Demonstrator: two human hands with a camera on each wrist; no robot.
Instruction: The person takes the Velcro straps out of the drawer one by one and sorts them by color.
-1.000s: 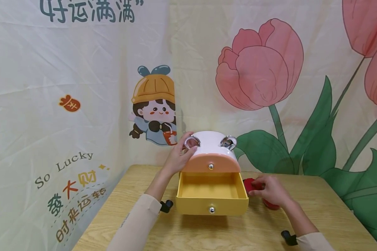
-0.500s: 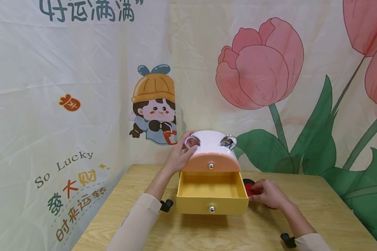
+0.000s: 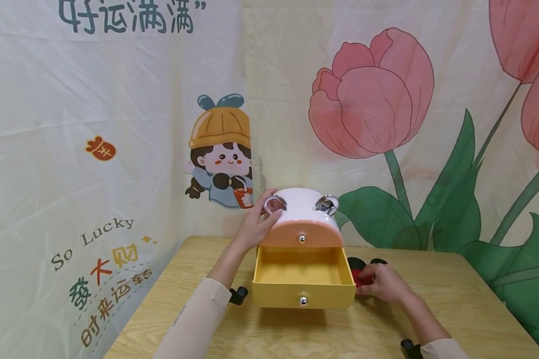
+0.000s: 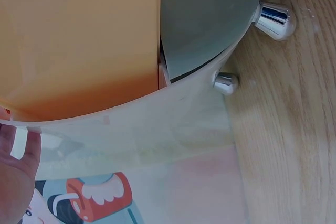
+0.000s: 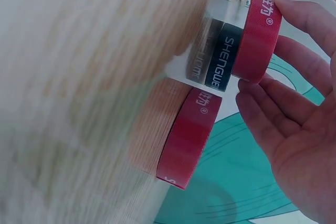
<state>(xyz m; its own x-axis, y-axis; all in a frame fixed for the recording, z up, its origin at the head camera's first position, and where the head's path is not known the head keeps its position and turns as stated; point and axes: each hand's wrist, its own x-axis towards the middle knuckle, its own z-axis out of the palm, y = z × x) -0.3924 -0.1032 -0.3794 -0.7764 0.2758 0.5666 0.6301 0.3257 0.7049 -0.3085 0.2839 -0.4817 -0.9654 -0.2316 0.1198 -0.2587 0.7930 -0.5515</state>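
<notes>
A small desktop drawer cabinet (image 3: pixel 298 202) has a white domed top, two shiny ring ears and an orange upper drawer (image 3: pixel 280 235). Below that, its yellow drawer (image 3: pixel 278 295) is pulled out, with nothing inside. My left hand (image 3: pixel 256 222) grips the cabinet's upper left side around the ear, thumb in front. Right of the drawer, my right hand (image 3: pixel 384 285) pinches a red roll of tape (image 5: pixel 258 35) between thumb and fingers. A black roll of tape (image 5: pixel 224 56) is right against it in the right wrist view. Another red roll of tape (image 5: pixel 190 135) lies close by on the table.
The wooden table (image 3: pixel 332 339) carries everything. Just behind my right hand shows a dark object (image 3: pixel 379 261), mostly hidden. Printed cloth (image 3: pixel 287 99) hangs close behind the table. Silver cone feet (image 4: pixel 275 22) stick out under the cabinet.
My right hand has moved the red roll slightly toward me, off the black roll, which now shows behind it. My left hand and the cabinet stay put.
</notes>
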